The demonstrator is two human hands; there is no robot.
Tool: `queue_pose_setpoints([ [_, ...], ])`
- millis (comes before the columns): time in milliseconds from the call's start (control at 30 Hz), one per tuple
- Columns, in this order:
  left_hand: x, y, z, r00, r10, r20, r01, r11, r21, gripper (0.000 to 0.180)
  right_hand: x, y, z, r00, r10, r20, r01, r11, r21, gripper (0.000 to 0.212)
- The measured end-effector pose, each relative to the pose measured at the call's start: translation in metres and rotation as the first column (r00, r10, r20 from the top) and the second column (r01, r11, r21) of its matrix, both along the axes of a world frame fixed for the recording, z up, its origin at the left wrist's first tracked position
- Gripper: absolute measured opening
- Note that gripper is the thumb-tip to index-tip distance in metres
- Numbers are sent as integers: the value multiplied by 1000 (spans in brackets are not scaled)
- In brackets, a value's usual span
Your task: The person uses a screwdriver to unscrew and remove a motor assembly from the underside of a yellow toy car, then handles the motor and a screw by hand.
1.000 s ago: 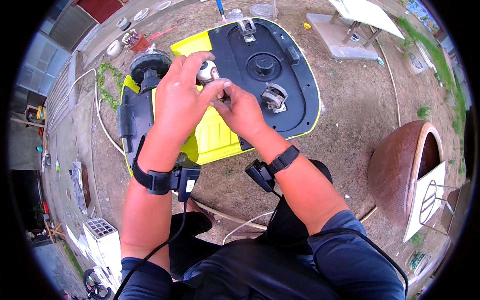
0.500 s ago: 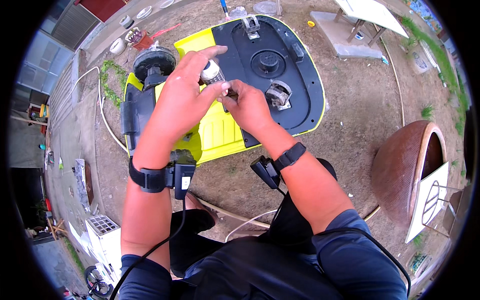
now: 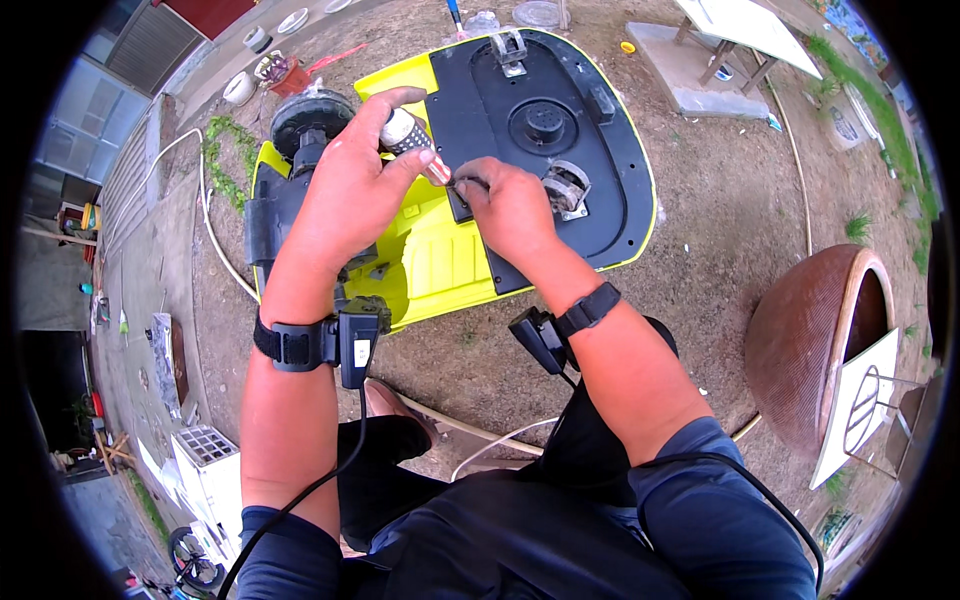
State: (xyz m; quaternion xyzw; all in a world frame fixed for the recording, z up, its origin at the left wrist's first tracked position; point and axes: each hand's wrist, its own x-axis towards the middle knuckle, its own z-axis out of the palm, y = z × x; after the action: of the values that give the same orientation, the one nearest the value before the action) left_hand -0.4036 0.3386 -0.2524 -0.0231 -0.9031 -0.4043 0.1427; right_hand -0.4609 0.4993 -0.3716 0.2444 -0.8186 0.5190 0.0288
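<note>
In front of me lies a lime-yellow and black wheeled machine body (image 3: 437,262), with its black panel (image 3: 480,95) facing up. My left hand (image 3: 350,185) grips a short cylinder (image 3: 405,132) with a white end, a dark dotted band and a red-and-white tip; its exact kind I cannot tell. The cylinder's tip slants down toward my right hand (image 3: 508,205). That hand's thumb and fingers are pinched together over the panel's left edge, beside a small black part (image 3: 460,207). Whatever the pinch holds is hidden.
Two small casters, one near (image 3: 567,188) and one far (image 3: 508,48), stand up from the panel. A black wheel (image 3: 300,118) sits at the machine's left. At right stand a big brown clay pot (image 3: 800,330) and a white board (image 3: 855,400). A hose (image 3: 470,428) crosses the dirt.
My left hand has shifted slightly left and tilted the cylinder, so its red-and-white tip now shows. My right hand has moved a little right, apart from the left thumb.
</note>
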Motion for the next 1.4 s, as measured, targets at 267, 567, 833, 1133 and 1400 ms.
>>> queue_pose_setpoints([
  [267,2,-6,-4,999,36,22,-37,998,52,47,-11,11,5,770,313,556,-35,890,-454,21],
  [567,4,-5,-2,995,37,97,-43,997,64,49,-11,18,12,553,553,623,117,688,-716,29],
  [833,5,-5,-7,998,62,-20,-62,998,15,48,-10,20,9,526,584,618,104,677,-729,32],
  [1133,7,-7,-8,998,48,-31,-48,999,2,46,1,31,21,416,669,616,-365,743,-561,26],
  [1400,13,6,12,995,96,24,-91,980,-175,62,10,34,22,372,723,582,-635,655,-409,19],
])
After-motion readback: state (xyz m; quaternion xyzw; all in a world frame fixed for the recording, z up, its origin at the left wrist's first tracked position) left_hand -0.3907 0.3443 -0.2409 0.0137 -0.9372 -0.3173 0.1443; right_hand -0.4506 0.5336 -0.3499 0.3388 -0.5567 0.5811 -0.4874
